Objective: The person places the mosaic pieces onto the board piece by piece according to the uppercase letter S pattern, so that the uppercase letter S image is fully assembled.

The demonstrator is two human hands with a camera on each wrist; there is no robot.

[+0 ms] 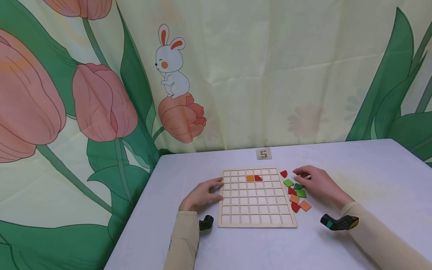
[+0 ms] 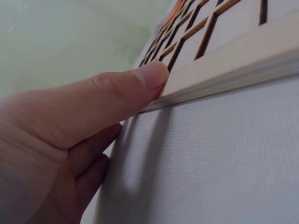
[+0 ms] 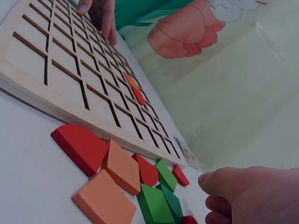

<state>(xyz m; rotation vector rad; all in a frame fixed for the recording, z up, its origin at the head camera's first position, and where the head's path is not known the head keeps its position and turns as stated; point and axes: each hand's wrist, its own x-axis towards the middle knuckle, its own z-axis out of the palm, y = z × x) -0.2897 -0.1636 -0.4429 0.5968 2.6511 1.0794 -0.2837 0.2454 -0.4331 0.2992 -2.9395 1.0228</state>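
Two pieces, an orange square (image 1: pixel 250 178) and a red quarter-round (image 1: pixel 258 178), sit side by side in the far part of a wooden grid board (image 1: pixel 257 225), which lies flat on the white table (image 1: pixel 249 247). The left hand (image 1: pixel 203 192) rests against the board's left edge, thumb and fingers apart, the thumb touching the frame rather than clamping it. Just right of the board lie loose pieces (image 1: pixel 300 193) in red, orange and green. The right hand (image 1: pixel 316 182) is near their far right side, fingers loosely bent, with nothing visible between thumb and forefinger.

The board looks light and stiff; its outer frame is the sound place to steady it, the thin bars seeming more fragile. The pieces are probably hard, light and a little slippery, so a pinch on opposite side edges should serve best.

The board appears about square, so no long axis stands out; its sides run near to far and left to right. The seated quarter-round has its curve facing far and right. The nearer loose orange square (image 1: pixel 305 205) lies askew, one corner pointing near.
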